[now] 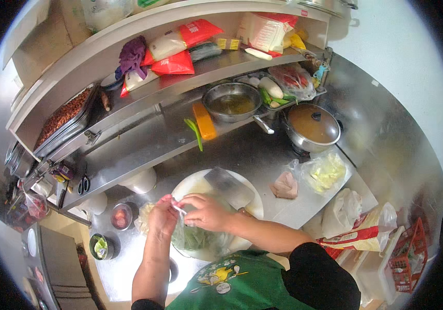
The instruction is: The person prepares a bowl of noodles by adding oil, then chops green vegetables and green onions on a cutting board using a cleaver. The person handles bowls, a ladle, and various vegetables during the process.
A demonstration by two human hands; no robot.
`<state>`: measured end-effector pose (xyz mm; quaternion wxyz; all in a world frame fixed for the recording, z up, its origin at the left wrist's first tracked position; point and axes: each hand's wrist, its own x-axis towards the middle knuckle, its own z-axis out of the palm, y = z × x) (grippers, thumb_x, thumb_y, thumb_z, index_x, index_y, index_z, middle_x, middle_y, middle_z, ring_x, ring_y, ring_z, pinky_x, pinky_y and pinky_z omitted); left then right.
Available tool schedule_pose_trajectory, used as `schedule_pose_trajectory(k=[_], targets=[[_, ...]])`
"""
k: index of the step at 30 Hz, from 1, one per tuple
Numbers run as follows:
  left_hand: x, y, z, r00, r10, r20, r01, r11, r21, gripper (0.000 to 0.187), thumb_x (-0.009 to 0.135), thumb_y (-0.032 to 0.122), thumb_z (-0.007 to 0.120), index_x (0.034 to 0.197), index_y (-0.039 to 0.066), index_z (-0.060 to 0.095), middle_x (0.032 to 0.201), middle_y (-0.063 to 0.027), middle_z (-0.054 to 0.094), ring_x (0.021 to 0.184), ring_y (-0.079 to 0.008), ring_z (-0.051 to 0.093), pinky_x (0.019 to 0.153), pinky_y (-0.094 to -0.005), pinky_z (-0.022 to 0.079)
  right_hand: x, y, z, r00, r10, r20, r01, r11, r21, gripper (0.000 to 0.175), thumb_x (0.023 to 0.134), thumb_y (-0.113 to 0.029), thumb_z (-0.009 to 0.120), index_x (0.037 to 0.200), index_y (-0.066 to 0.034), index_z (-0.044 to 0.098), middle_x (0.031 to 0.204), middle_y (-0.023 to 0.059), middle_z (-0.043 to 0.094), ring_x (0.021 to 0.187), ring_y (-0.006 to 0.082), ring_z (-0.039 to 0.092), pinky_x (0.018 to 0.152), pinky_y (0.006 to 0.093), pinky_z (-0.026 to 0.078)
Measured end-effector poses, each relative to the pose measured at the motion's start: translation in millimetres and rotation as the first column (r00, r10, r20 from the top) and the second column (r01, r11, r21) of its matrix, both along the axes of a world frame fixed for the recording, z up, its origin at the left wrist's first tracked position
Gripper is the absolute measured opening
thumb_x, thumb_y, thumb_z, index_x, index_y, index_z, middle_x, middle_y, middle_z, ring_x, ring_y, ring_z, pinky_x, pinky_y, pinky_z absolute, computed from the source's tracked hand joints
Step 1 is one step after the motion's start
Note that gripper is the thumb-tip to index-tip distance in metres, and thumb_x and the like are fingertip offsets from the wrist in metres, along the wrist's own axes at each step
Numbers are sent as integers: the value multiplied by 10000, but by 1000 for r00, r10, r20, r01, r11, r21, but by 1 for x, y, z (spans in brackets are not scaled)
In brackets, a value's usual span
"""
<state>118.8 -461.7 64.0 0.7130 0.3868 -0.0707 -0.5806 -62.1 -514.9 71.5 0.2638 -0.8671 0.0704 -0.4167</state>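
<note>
My left hand [163,217] and my right hand [204,212] pinch the gathered top of a clear plastic bag [196,237] between them. Green leafy vegetables show through the bag, which rests on a round white cutting board [258,201]. A cleaver [227,188] with a broad blade lies flat on the board behind my right hand, its handle partly hidden by my forearm. Just left of my left hand is a pale heap [143,219] that I cannot identify. A metal bowl of reddish food [121,216] stands further left.
A green bowl with leaves [100,247] stands at the left. A lidded pot [312,126] is at the back right, near raw meat [285,186] and a bag of pale yellow vegetables [324,172]. Scissors [84,185], an orange block [204,121] and a metal basin [232,102] occupy the shelf.
</note>
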Motion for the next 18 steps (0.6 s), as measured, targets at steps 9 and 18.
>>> schedule_pose_trajectory(k=[9, 18], targets=[[114, -10, -125, 944, 252, -213, -158, 912, 378, 215, 927, 129, 472, 727, 183, 412, 507, 62, 296, 388, -86, 250, 365, -253, 173, -76, -34, -88, 785, 361, -504, 102, 727, 679, 265, 987, -256, 522, 996, -30, 662, 900, 56, 652, 828, 159, 602, 766, 334, 481], [-18, 24, -52, 67, -161, 985, 377, 918, 124, 136, 937, 148, 561, 1019, 98, 657, 672, 24, 518, 523, -46, 360, 485, -217, 311, -3, -43, -21, 971, 213, -106, -46, 606, 794, 201, 962, -184, 569, 1018, -28, 681, 773, 12, 633, 732, 95, 562, 687, 277, 476]])
